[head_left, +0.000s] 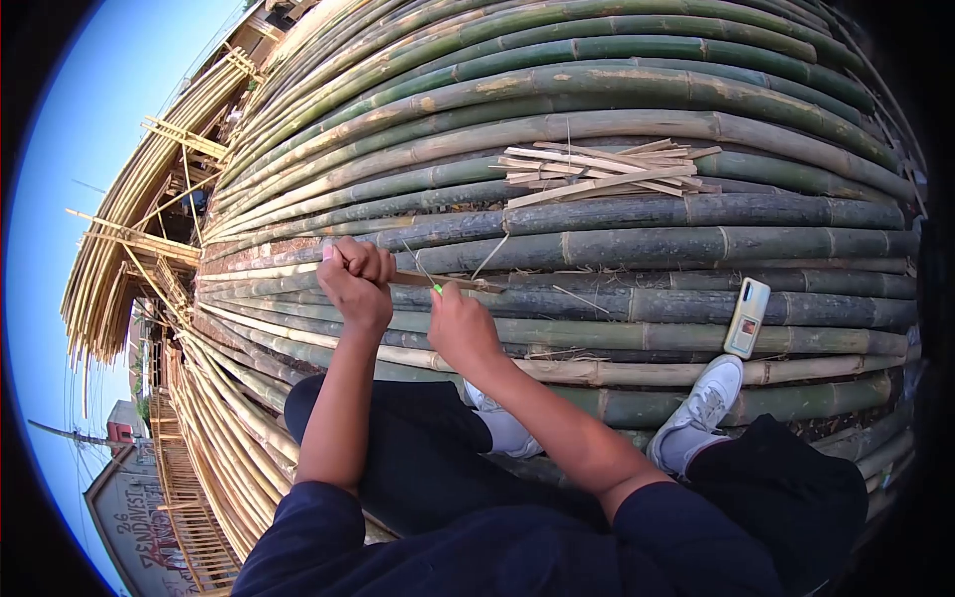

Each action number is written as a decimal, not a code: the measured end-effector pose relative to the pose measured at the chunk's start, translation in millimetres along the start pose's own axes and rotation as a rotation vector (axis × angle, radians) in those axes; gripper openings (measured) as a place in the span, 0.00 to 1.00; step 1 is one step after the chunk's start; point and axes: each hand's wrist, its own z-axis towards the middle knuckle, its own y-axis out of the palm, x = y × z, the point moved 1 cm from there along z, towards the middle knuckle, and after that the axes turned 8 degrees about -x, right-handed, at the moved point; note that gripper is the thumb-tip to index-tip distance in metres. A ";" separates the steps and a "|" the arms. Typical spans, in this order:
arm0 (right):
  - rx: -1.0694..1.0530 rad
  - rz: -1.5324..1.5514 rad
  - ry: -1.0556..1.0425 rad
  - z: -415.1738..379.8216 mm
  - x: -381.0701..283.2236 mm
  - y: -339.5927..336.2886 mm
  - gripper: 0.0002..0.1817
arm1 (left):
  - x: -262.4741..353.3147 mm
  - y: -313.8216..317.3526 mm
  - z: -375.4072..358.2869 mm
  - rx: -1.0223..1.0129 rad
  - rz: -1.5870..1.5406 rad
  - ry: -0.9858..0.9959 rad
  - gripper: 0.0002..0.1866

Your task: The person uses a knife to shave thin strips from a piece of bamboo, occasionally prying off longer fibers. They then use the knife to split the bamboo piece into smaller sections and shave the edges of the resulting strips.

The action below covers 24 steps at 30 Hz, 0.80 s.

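Note:
My left hand (358, 282) is closed in a fist around one end of a flat bamboo strip (477, 285), which points to the right over the poles. Beside the strip, my right hand (462, 326) is closed on a small knife (422, 267). A bright green part of the knife shows at the fingers, and its thin blade slants up and left across the strip. Most of its handle is hidden in the hand. A thin pale sliver (490, 256) rises from the strip's right part. Farther off, a pile of split bamboo strips (607, 171) lies on the poles.
Long green and grey bamboo poles (637, 244) lie side by side beneath me. A phone (746, 318) rests on them near my white shoe (711, 393). At the left, more poles lean on a wooden rack (159, 244), and a painted wall (134, 522) stands behind.

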 end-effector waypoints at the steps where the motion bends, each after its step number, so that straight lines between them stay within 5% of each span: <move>1: 0.011 0.047 -0.044 -2.6 -9.3 3.3 0.16 | 1.6 1.5 -0.1 0.020 -0.005 -0.008 0.22; 8: -0.125 -0.104 0.131 18.4 118.4 45.1 0.16 | 0.5 -3.3 -2.1 0.036 0.002 -0.008 0.23; 14: -0.003 0.103 -0.138 1.3 -6.3 -3.0 0.14 | -0.2 3.1 -4.2 -0.030 -0.012 -0.035 0.24; 17: 0.014 0.003 0.043 25.0 97.0 64.5 0.14 | -0.5 -2.1 -3.2 0.009 0.026 -0.003 0.24; 20: -0.024 -0.055 0.094 26.9 136.9 56.8 0.15 | -0.1 -8.2 -2.8 -0.026 0.007 -0.017 0.24; 24: -0.064 0.107 -0.001 21.2 50.8 11.6 0.17 | -0.7 -7.0 -9.2 -0.063 0.004 0.000 0.24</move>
